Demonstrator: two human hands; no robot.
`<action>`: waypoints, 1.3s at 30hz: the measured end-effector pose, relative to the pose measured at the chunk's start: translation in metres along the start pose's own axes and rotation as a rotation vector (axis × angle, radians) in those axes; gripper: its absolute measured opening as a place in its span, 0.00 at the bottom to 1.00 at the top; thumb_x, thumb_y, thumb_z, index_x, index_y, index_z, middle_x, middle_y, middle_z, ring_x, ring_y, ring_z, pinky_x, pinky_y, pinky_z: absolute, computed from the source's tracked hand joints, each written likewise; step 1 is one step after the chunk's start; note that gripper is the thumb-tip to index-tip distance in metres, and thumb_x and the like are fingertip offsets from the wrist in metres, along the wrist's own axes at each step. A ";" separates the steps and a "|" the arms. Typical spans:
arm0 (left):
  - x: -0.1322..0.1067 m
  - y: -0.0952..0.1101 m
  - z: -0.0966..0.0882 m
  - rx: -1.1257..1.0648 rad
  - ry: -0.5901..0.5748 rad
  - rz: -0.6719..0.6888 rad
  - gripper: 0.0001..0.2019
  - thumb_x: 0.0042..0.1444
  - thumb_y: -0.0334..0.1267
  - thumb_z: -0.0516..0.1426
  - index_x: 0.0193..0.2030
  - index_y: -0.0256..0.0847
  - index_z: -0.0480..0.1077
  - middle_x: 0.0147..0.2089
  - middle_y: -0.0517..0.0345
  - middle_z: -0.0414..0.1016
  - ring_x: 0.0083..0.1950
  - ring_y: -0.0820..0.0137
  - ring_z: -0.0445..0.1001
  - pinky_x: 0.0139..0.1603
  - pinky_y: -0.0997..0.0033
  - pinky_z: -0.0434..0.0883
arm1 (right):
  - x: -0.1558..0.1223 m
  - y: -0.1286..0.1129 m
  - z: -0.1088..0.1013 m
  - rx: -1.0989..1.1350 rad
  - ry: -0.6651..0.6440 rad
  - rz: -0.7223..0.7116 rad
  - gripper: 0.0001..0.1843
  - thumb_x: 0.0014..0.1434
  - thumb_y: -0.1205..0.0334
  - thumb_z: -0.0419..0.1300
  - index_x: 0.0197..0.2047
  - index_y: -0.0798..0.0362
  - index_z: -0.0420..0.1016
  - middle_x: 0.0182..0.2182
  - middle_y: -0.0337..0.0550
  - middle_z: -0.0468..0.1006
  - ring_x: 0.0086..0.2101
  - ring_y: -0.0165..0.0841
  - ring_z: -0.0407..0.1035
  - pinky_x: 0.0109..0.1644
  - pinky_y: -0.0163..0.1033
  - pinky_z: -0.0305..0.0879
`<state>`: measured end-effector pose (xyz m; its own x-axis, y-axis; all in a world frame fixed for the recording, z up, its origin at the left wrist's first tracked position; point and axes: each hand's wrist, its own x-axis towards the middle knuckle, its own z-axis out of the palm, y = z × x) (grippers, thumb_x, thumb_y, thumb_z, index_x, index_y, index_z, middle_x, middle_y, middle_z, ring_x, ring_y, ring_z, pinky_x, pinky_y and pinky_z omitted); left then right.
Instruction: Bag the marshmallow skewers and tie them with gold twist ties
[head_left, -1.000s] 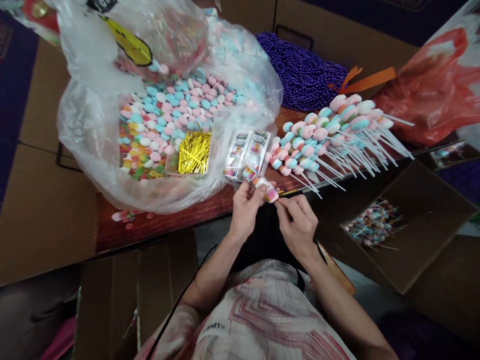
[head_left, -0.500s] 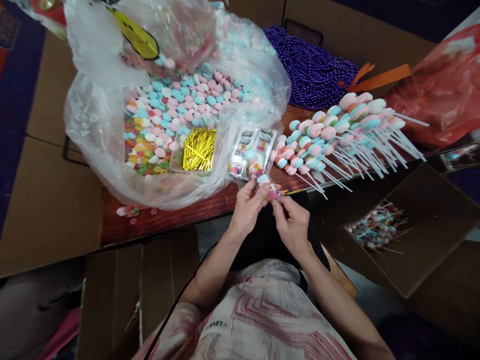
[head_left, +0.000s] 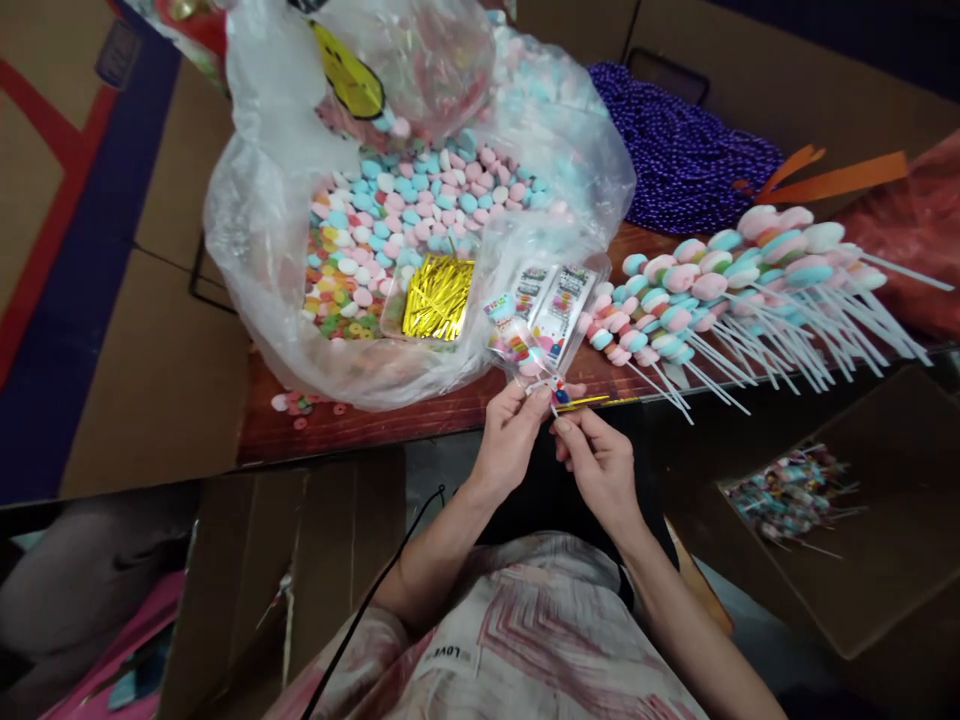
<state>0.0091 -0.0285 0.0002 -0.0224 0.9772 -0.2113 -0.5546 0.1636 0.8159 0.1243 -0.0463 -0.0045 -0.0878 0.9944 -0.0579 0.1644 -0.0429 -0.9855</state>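
My left hand (head_left: 511,432) is closed on the gathered lower end of a wrapped candy skewer (head_left: 514,335), a printed clear bag with pastel candies inside. The bag points up and to the left, over the table edge. A gold twist tie (head_left: 583,403) lies across the bag's neck and sticks out to the right. Just below it, my right hand (head_left: 600,450) has thumb and finger pinched together; what sits between them is hidden. Behind the held skewer, flat printed bags (head_left: 559,310) lie in a clear pack. Unwrapped candy skewers (head_left: 705,280) on white sticks are piled to the right.
A large plastic bag (head_left: 255,220) spreads over the table, full of loose candies (head_left: 412,195). A clear box of gold twist ties (head_left: 439,298) stands at its front. Purple cord (head_left: 675,150) lies behind the skewers. Lower right, a cardboard box (head_left: 862,560) contains wrapped skewers.
The camera view has swung, shifting the scene to the right. The wrapper's neck is now bunched in my left hand, and a gold twist tie has come up against it.
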 end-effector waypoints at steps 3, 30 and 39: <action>-0.003 0.002 -0.006 0.045 0.017 0.028 0.13 0.58 0.48 0.63 0.42 0.41 0.79 0.40 0.53 0.83 0.34 0.70 0.76 0.37 0.70 0.74 | 0.008 -0.005 0.009 0.012 -0.036 -0.008 0.16 0.66 0.51 0.57 0.31 0.52 0.71 0.23 0.35 0.70 0.23 0.26 0.61 0.27 0.33 0.59; 0.009 0.068 -0.083 -0.247 0.383 0.310 0.17 0.49 0.44 0.70 0.31 0.42 0.66 0.26 0.66 0.67 0.24 0.80 0.58 0.26 0.79 0.60 | 0.154 -0.067 0.125 -0.923 -0.062 -0.488 0.11 0.66 0.69 0.52 0.40 0.54 0.77 0.34 0.49 0.79 0.37 0.39 0.70 0.42 0.43 0.60; 0.012 0.047 -0.060 -0.086 0.297 0.204 0.11 0.56 0.42 0.64 0.40 0.44 0.66 0.26 0.68 0.66 0.21 0.81 0.55 0.21 0.80 0.53 | 0.069 -0.048 0.052 -0.067 -0.216 -0.310 0.06 0.59 0.61 0.64 0.31 0.51 0.80 0.28 0.39 0.80 0.30 0.32 0.72 0.36 0.38 0.67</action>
<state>-0.0670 -0.0176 0.0039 -0.3731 0.9046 -0.2062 -0.5812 -0.0546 0.8119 0.0588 0.0193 0.0308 -0.3476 0.9156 0.2020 0.1611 0.2706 -0.9491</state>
